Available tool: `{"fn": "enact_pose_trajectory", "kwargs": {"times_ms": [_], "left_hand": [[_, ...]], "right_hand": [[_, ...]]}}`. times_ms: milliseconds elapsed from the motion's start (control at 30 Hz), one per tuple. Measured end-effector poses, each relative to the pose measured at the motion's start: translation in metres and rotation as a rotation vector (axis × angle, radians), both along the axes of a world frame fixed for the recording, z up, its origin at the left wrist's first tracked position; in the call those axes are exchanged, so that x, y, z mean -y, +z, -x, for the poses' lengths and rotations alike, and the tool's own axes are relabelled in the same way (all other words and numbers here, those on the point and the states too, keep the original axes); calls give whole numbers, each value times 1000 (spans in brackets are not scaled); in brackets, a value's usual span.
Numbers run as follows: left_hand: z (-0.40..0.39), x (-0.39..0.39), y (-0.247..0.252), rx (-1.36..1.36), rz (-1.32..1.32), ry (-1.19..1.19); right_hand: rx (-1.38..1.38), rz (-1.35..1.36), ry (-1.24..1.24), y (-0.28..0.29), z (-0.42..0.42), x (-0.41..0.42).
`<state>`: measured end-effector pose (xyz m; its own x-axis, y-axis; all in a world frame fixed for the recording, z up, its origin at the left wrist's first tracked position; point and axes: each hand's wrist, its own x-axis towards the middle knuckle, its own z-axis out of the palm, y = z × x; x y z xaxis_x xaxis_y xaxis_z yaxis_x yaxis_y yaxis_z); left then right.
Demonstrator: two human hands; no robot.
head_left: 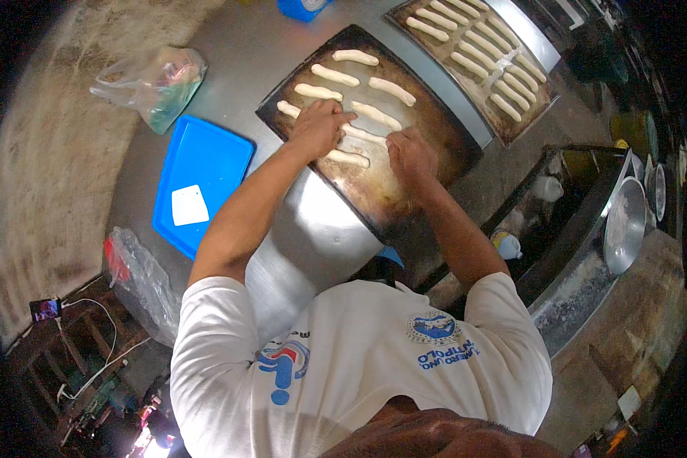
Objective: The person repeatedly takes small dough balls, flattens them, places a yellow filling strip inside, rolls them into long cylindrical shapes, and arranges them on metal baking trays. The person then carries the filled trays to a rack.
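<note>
A dark metal baking tray [446, 131] lies before me with several pale dough strips on it in two slanting rows. Both my hands are over its near half, at opposite ends of one dough strip [365, 134]. The fingertips of my left hand [319, 129] pinch its left end, the index finger sticking out. My right hand [412, 159] has its fingers curled around the right end. Just beyond lies another dough strip [376, 115], and a nearer dough strip [349, 158] rests below my left fingers. My left hand partly covers a strip at the tray's left edge [287, 109].
A second baking tray [506, 134] with several dough strips stands at the far right. To the left are a blue plastic tray [206, 154] holding a white scraper-like piece [189, 205], and a knotted plastic bag [169, 80]. A metal bowl [625, 226] sits right of a dark trough [572, 229].
</note>
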<state>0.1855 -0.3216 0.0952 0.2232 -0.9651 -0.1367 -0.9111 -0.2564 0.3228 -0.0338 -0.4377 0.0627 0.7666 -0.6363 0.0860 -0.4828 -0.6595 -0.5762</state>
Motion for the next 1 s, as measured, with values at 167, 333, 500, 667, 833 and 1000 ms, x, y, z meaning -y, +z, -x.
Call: {"fn": "enact_pose_trajectory", "kwargs": {"times_ms": [167, 333, 500, 667, 833, 1000], "left_hand": [[56, 5, 5, -31, 90, 44], [83, -11, -36, 62, 42, -106], [84, -11, -27, 35, -46, -107], [91, -64, 12, -90, 355, 148], [92, -182, -29, -110, 441, 448], [138, -258, -34, -197, 365, 624]], "right_hand": [[-108, -22, 15, -1, -2, 4], [-62, -49, -73, 19, -2, 15], [-53, 67, 77, 5, -17, 32], [296, -324, -244, -5, 15, 36], [227, 382, -723, -95, 138, 29], [333, -899, -688, -119, 166, -3]]}}
